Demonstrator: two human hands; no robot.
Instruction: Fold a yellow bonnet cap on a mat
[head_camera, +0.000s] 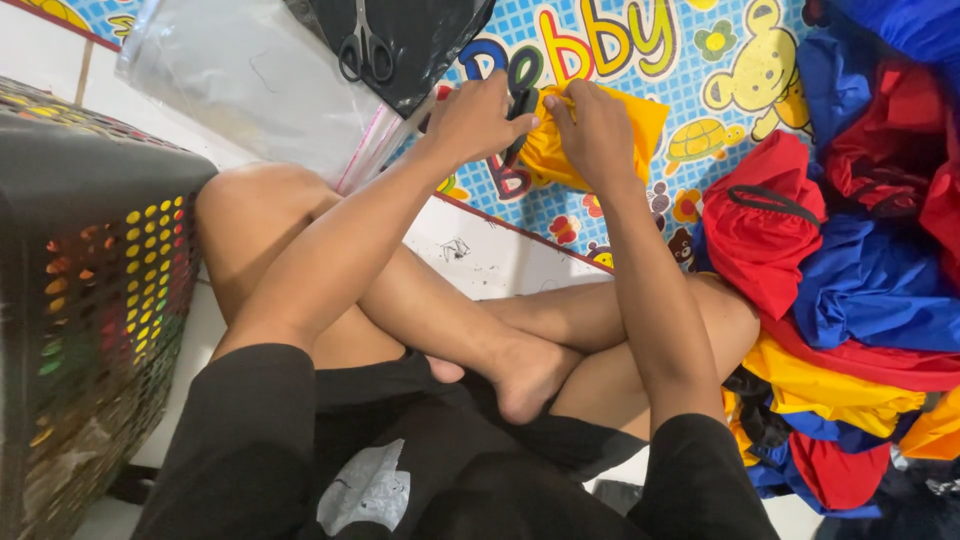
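Floor covered by a blue cartoon-print play mat. Seated person, legs crossed. A yellow fabric bundle is held on the mat just beyond the knees. Left hand is closed around a dark tool handle against the bundle; right hand is pinched on the cloth, apparently to keep it taut. A heap of red, blue and yellow garments lies right of the bundle; black scissors lie left of it, farther off.

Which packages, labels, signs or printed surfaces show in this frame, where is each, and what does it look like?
Clear plastic bag: top left on the floor, flat, see-through, with a pink edge strip.
Printed play mat: top centre under both hands, blue grid with large coloured letters and cartoon animals.
Black shirt print: bottom centre, a pale grey patch, too creased to make out.
No screens or signs.
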